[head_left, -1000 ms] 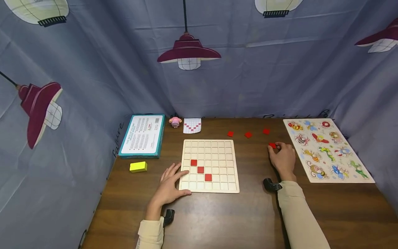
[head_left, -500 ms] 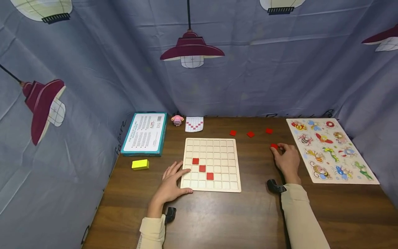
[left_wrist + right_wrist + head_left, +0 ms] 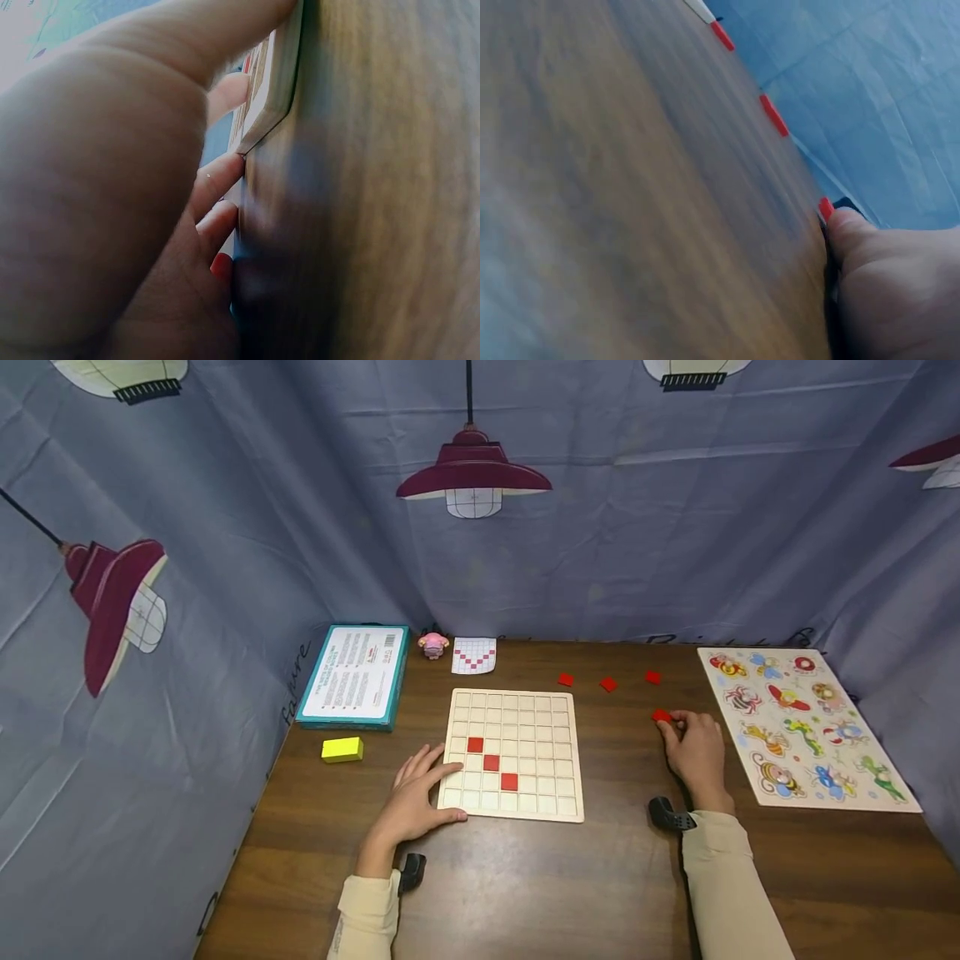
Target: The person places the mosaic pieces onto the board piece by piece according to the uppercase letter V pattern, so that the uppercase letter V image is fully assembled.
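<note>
A wooden grid board (image 3: 543, 727) lies mid-table in the head view, with three red square tiles set diagonally in its cells, one of them the tile (image 3: 491, 763). My left hand (image 3: 411, 802) rests at its lower left corner with fingers spread. The thumb is at the front edge and the index fingertip over the left rim. In the left wrist view, straight fingers lie along the board's edge (image 3: 274, 97). My right hand (image 3: 697, 756), right of the board, pinches a loose red tile (image 3: 661, 716) between thumb and fingers, low at the tabletop.
Three more red tiles, including one (image 3: 608, 684), lie behind the right hand. An insect puzzle board (image 3: 806, 727) is at the right. At the back left are a teal box (image 3: 352, 672), a pink figurine (image 3: 432, 645) and a pattern card (image 3: 473, 656); a yellow block (image 3: 342, 749) lies nearer.
The head view has shifted slightly. My right hand has drawn the pinched red tile a little toward me, away from the tile behind it. My left hand stays at the board's corner.
</note>
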{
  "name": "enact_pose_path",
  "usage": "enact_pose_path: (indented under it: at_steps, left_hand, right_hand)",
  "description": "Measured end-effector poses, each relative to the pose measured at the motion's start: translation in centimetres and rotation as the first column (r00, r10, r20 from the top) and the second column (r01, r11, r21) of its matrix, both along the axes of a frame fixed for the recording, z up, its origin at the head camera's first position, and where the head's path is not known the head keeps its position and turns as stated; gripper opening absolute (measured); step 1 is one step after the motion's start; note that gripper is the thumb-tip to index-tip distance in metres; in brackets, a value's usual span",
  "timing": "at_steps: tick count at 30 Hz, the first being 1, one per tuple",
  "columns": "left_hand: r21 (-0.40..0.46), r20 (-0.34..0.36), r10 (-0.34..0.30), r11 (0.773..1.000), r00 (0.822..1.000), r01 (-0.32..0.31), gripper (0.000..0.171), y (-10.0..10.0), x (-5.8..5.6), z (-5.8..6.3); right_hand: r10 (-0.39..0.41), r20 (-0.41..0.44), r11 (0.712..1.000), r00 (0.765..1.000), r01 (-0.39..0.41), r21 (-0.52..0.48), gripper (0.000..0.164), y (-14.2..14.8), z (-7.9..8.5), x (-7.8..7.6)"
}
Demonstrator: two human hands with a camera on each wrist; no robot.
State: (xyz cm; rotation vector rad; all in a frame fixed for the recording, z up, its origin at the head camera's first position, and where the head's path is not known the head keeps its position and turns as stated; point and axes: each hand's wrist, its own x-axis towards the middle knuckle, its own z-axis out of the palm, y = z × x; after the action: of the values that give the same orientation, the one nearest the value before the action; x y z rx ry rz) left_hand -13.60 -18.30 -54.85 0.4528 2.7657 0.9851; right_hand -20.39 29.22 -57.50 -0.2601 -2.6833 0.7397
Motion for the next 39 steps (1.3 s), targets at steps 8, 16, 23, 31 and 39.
enact_pose_path:
  at_steps: [8, 16, 23, 31, 39]
  left_hand:
    - [0.011, 0.004, -0.004, 1.0, 1.0, 0.004, 0.077, 0.0, -0.1, 0.0]
    - [0.025, 0.017, 0.009, 1.0, 1.0, -0.01, 0.075, 0.2, -0.1, 0.2]
    - [0.011, 0.024, 0.014, 1.0, 1.0, -0.014, 0.073, 0.2, 0.0, 0.2]
    - [0.001, 0.019, 0.009, 1.0, 1.0, -0.009, 0.073, 0.1, 0.1, 0.0]
    - [0.0, -0.011, -0.009, 1.0, 1.0, 0.009, 0.072, 0.1, -0.1, 0.2]
  right_hand:
    - [0.148, -0.046, 0.989, 0.988, -0.149, -0.02, 0.031, -3.1, 1.1, 0.0]
    - [0.342, -0.089, 0.935, 0.935, -0.348, -0.066, 0.029, -11.0, 4.0, -1.2]
    - [0.53, -0.04, 0.846, 0.847, -0.531, -0.038, 0.028, -18.3, 3.4, -2.0]
    - [0.616, 0.083, 0.784, 0.783, -0.62, 0.031, 0.031, -24.5, 3.1, -2.5]
    - [0.587, 0.161, 0.788, 0.793, -0.606, 0.109, 0.033, -26.9, 3.1, -3.2]
